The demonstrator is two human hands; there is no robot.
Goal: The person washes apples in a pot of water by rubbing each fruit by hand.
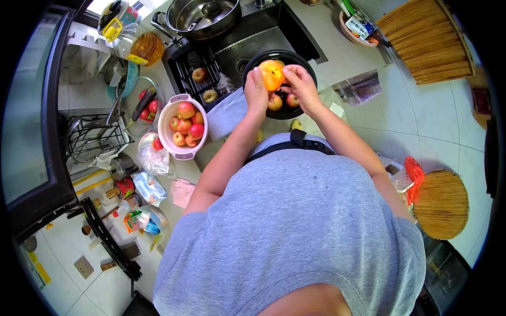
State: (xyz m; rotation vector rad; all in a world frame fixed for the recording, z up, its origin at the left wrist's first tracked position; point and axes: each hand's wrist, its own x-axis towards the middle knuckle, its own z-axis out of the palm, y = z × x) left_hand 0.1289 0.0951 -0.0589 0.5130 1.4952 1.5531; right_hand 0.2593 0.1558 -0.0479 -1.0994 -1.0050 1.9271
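Above a round black basin point(311, 71) at the sink, a bright orange-yellow apple point(272, 75) with a dark spot is held between both hands. My left hand point(255, 90) grips it from the left, fingers closed. My right hand point(300, 88) is closed too, its thumb and fingertips pinching the apple's right side. Below them, a yellowish apple point(274, 102) and a redder apple point(292, 100) lie in the basin. Left of the basin, a reddish apple point(199, 75) and a paler apple point(210, 96) rest on the black drain rack point(184, 79).
A white-pink colander point(183, 156) of several apples stands on the left counter, near a blue-grey cloth point(225, 113). A large steel pot point(203, 34) sits behind the sink point(282, 34). An oil bottle point(145, 50) is at back left, a small basket point(350, 32) at back right.
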